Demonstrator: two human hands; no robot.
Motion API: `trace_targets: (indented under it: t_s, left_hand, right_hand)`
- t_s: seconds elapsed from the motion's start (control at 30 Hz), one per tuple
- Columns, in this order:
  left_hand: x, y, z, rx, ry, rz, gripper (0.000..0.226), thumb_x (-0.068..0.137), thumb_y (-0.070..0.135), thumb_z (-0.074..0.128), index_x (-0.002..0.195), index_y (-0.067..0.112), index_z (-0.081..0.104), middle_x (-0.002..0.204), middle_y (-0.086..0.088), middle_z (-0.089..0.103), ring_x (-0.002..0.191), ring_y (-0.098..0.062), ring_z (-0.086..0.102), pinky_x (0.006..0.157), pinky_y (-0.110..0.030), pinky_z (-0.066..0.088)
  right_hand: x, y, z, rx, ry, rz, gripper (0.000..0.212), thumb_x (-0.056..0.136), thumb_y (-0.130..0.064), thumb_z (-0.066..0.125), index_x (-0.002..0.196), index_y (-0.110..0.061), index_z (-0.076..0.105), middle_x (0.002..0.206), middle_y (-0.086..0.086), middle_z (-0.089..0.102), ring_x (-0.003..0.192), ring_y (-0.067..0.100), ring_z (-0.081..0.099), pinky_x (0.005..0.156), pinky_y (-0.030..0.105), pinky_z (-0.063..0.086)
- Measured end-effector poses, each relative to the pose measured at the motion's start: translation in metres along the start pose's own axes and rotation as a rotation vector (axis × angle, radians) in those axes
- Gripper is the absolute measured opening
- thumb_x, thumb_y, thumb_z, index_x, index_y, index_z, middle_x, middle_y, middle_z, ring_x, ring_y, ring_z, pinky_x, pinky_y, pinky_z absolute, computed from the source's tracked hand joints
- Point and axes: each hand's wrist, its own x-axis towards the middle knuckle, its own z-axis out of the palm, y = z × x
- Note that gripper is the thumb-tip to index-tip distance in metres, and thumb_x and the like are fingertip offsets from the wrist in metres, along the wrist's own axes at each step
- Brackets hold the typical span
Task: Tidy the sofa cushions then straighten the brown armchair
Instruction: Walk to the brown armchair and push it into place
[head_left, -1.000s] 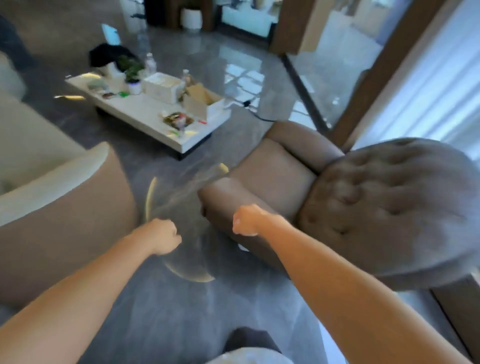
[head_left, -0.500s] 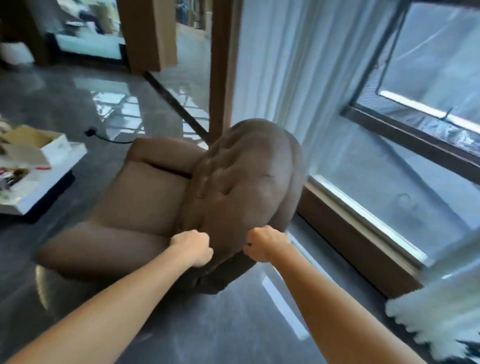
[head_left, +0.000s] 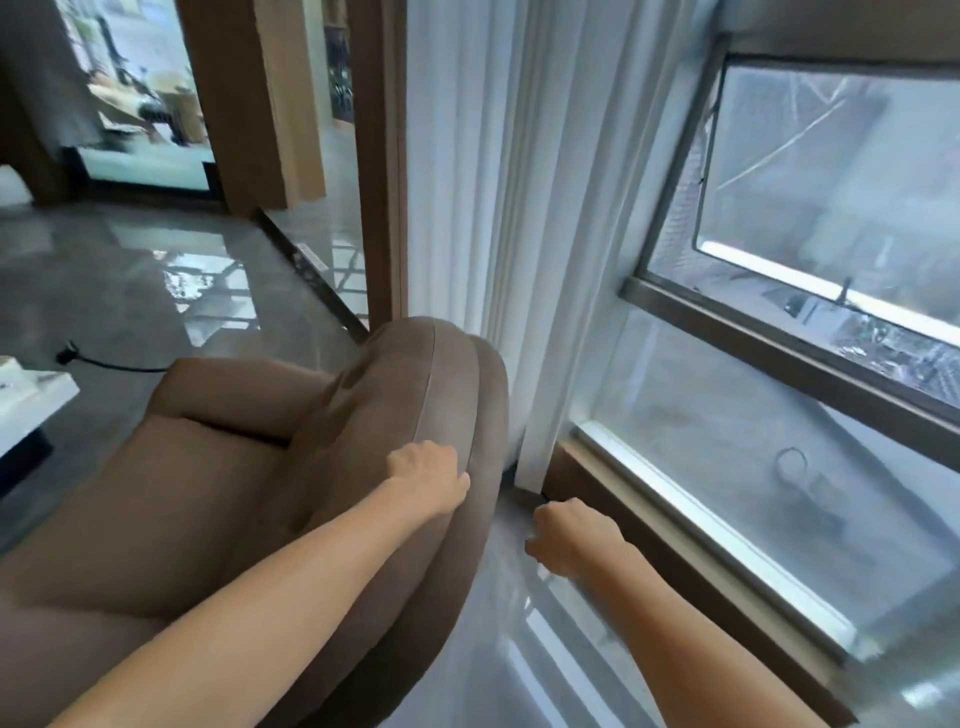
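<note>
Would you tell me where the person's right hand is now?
In the head view, the right hand hangs right of the brown armchair, above the floor by the white curtain's hem.

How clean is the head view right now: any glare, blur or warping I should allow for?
Head view: daylight glares off the glossy floor and the window sill; wide-angle bends the window frame; the brown armchair and both hands look soft, not sharp.

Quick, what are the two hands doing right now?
Left hand: closed, resting on the back edge of the brown armchair.
Right hand: fingers curled shut, holding nothing, off the chair above the floor.
</note>
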Motion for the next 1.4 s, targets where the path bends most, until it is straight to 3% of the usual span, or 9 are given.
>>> trace_targets:
  t_s: [0.13,0.3,0.47,0.6,0.73,0.83,0.93,1.1,1.4]
  left_hand:
    - [0.085,0.005,-0.001,-0.07,0.019,-0.126,0.05,0.092,0.051,0.043,0.125,0.015,0.054,0.129,-0.013,0.055,0.12,-0.035,0.051,0.089,-0.042,0.045]
    - [0.153,0.005,0.003,-0.167,0.028,-0.297,0.051,0.092,0.051,0.045,0.129,0.016,0.049,0.132,-0.012,0.048,0.122,-0.035,0.048,0.089,-0.042,0.045]
    - [0.186,-0.008,0.021,-0.225,0.143,-0.53,0.044,0.089,0.048,0.047,0.123,0.021,0.043,0.126,-0.01,0.046,0.115,-0.033,0.046,0.072,-0.039,0.041]
    - [0.211,-0.016,0.032,-0.228,0.236,-0.771,0.043,0.086,0.049,0.044,0.116,0.018,0.048,0.12,-0.01,0.051,0.11,-0.033,0.048,0.076,-0.041,0.043]
    - [0.228,0.003,0.039,-0.198,0.309,-1.045,0.039,0.086,0.048,0.039,0.108,0.019,0.052,0.115,-0.009,0.055,0.105,-0.034,0.048,0.08,-0.047,0.041]
    - [0.234,0.029,0.046,-0.189,0.37,-1.16,0.045,0.088,0.05,0.032,0.113,0.021,0.056,0.115,-0.007,0.057,0.105,-0.032,0.05,0.089,-0.051,0.041]
    - [0.23,0.032,0.056,-0.16,0.381,-1.185,0.05,0.09,0.054,0.033,0.125,0.025,0.054,0.122,-0.005,0.056,0.111,-0.03,0.05,0.1,-0.054,0.036]
    - [0.218,0.025,0.065,-0.12,0.36,-1.172,0.048,0.091,0.056,0.034,0.128,0.028,0.049,0.131,-0.005,0.052,0.117,-0.029,0.048,0.102,-0.051,0.033]
    - [0.166,0.001,0.068,-0.121,0.389,-1.106,0.045,0.092,0.054,0.035,0.127,0.029,0.05,0.128,0.001,0.051,0.118,-0.025,0.046,0.101,-0.045,0.035]
  right_hand:
    - [0.093,0.011,-0.032,0.019,-0.004,-0.095,0.029,0.088,-0.041,0.046,0.102,-0.021,0.062,0.105,0.006,0.063,0.094,0.03,0.062,0.074,0.039,0.052]
    - [0.198,0.004,-0.082,-0.041,0.019,-0.254,0.038,0.091,-0.044,0.048,0.12,-0.021,0.059,0.12,0.01,0.063,0.108,0.033,0.061,0.082,0.041,0.049]
    - [0.295,-0.028,-0.115,-0.078,0.048,-0.481,0.043,0.092,-0.041,0.046,0.128,-0.021,0.056,0.125,0.013,0.061,0.11,0.036,0.06,0.084,0.044,0.05]
    - [0.367,-0.062,-0.12,-0.166,0.076,-0.75,0.037,0.094,-0.038,0.041,0.127,-0.028,0.054,0.123,0.008,0.058,0.112,0.033,0.056,0.087,0.047,0.052]
    - [0.419,-0.083,-0.114,-0.307,0.064,-1.059,0.045,0.099,-0.043,0.03,0.142,-0.037,0.044,0.147,0.005,0.043,0.133,0.032,0.037,0.107,0.051,0.035]
    - [0.447,-0.079,-0.106,-0.33,0.072,-1.245,0.051,0.099,-0.051,0.022,0.147,-0.04,0.033,0.156,0.002,0.035,0.143,0.028,0.025,0.114,0.054,0.019]
    - [0.456,-0.073,-0.095,-0.273,0.045,-1.276,0.056,0.096,-0.056,0.016,0.148,-0.041,0.028,0.159,0.001,0.031,0.145,0.026,0.019,0.115,0.061,0.009]
    - [0.446,-0.075,-0.078,-0.236,0.151,-1.281,0.06,0.094,-0.057,0.007,0.145,-0.038,0.031,0.152,0.001,0.039,0.138,0.028,0.027,0.111,0.064,0.015]
    - [0.394,-0.092,-0.067,-0.263,0.151,-1.251,0.058,0.097,-0.053,0.011,0.148,-0.031,0.028,0.152,0.008,0.036,0.135,0.034,0.027,0.108,0.064,0.017]
